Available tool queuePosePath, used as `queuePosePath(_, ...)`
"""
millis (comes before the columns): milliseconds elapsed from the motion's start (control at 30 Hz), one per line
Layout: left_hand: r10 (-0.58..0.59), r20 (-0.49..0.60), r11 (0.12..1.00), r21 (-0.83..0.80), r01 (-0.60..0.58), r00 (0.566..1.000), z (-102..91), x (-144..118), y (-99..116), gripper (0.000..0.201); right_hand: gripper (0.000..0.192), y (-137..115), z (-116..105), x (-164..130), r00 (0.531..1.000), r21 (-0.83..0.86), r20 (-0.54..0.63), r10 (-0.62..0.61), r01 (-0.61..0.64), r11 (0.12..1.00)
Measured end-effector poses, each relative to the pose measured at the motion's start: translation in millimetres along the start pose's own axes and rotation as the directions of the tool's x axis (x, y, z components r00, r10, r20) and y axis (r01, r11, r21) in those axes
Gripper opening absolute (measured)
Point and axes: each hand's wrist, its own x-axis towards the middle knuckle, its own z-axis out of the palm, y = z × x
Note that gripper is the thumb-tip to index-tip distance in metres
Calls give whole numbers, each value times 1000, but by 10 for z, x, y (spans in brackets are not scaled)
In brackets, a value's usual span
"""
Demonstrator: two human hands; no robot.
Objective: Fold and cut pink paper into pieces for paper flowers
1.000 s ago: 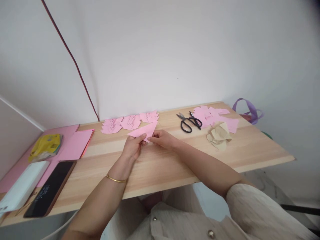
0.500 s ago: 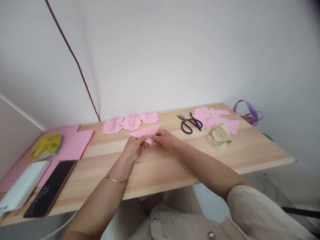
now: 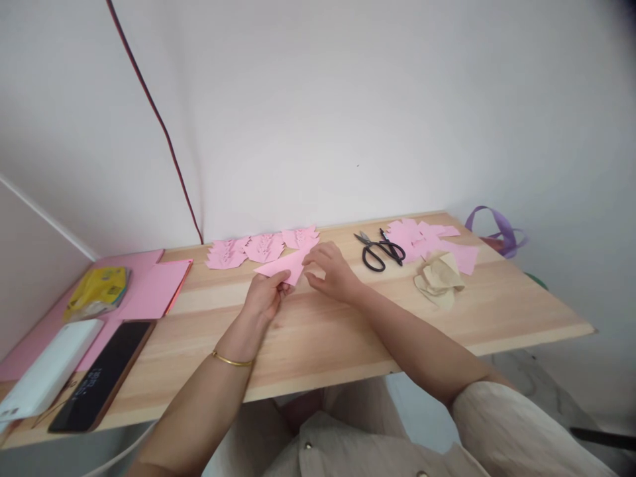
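A folded pink paper triangle [image 3: 284, 265] is held just above the wooden table [image 3: 322, 324], near its middle. My left hand [image 3: 265, 296] pinches the triangle's near corner between thumb and fingers. My right hand [image 3: 332, 268] is at the triangle's right end, fingers curled over its upper edge. Three cut pink paper pieces [image 3: 263, 247] lie in a row by the wall, just beyond my hands.
Black scissors [image 3: 379, 250] lie to the right, beside a heap of pink paper scraps [image 3: 431, 240] and crumpled beige paper [image 3: 439, 279]. A purple ribbon [image 3: 495, 226] hangs off the far right. At left lie pink sheets [image 3: 156, 288], a yellow packet [image 3: 97, 292], a white box [image 3: 47, 369] and a black phone [image 3: 102, 375].
My right hand has slid from the triangle's near corner up along it to its right end. The view has tilted slightly.
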Motion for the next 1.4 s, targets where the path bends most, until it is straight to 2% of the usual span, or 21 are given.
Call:
queuePosePath(67, -18, 10, 1000, -1, 18, 1000, 1, -10, -1, 28, 19, 15, 26, -21, 995, -76, 77, -69, 75, 994)
queuePosePath(133, -37, 25, 999, -4, 37, 999, 11, -28, 1, 27, 15, 22, 49, -38, 992, -109, 100, -78, 89, 990)
queuePosePath(300, -60, 112, 998, -8, 61, 992, 35, -77, 12, 24, 22, 14, 43, -41, 991, -91, 133, -30, 43, 995)
queuePosePath(433, -54, 105, 998, -39, 59, 993, 48, -100, 19, 25, 20, 9, 50, -32, 985, -83, 171, -8, 22, 996)
queuePosePath(667, -15, 186, 990, -133, 41, 982, 61, -105, 11, 15, 21, -41, 79, -25, 989, -62, 135, 59, -51, 997)
queuePosePath(933, 93, 222, 996, -36, -87, 971, 83, -100, -57, 24, 16, -69, 113, -41, 978, -58, 106, 178, -172, 983)
queuePosePath(1067, 148, 179, 988, 24, -154, 973, 86, -93, -99, 27, 17, -76, 136, -40, 966, -43, 119, 230, -227, 973)
queuePosePath(1233, 146, 102, 988, 41, -151, 984, 81, -63, -125, 27, 17, -115, 130, -36, 957, -4, 129, 259, -261, 965)
queuePosePath(1400, 138, 90, 987, 71, -145, 986, 76, -55, -126, 30, 18, -144, 124, -36, 948, 1, 133, 288, -291, 957)
